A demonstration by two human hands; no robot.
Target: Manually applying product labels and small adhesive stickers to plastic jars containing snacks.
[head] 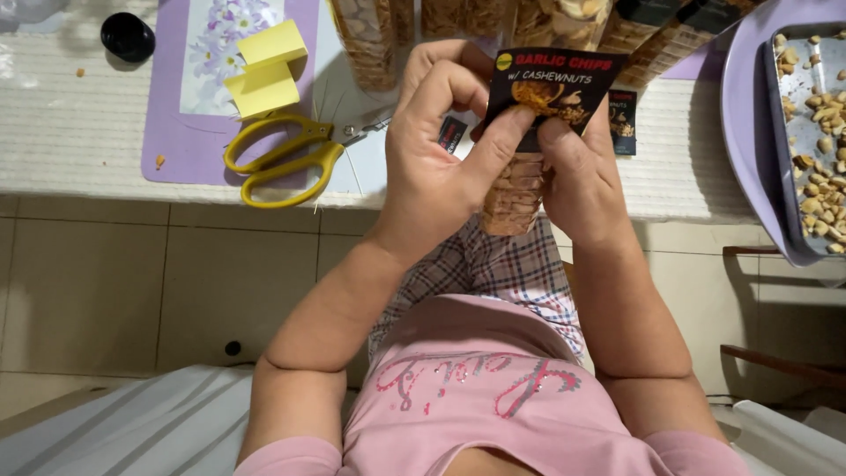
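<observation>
**Inspector:** State the position of the packet and the condition of each hand.

**Technician:** The packet (pixel 515 189) is a narrow clear pouch of pale chips. It is held above the person's lap, just short of the worktop (pixel 79 132) edge. Its long axis runs roughly vertical in the picture, with a slight tilt, the lower end nearest the body. The left hand (pixel 436 150) is closed around the left side of the packet, thumb laid across the front. The right hand (pixel 577 181) is closed on the right side, fingertips pinching the lower edge of the label (pixel 553 88).

**Inspector:** Where does the label sit relative to the hands?

**Technician:** Directly above both hands, at the far end of the packet. It is a black rectangular card with orange and white lettering and a picture of food, tilted slightly. The right hand is in closer contact with it; the left thumb reaches its lower left corner.

**Inspector:** List other packages and labels.

**Technician:** More filled clear packets (pixel 370 40) stand in a row along the far side of the worktop. Two spare black labels (pixel 622 122) lie flat, one behind each hand. Yellow scissors (pixel 282 159) and a yellow pad of notes (pixel 264 66) rest left of the hands on a purple mat (pixel 167 132). A metal tray (pixel 793 132) of nuts sits at the right, well apart.
</observation>
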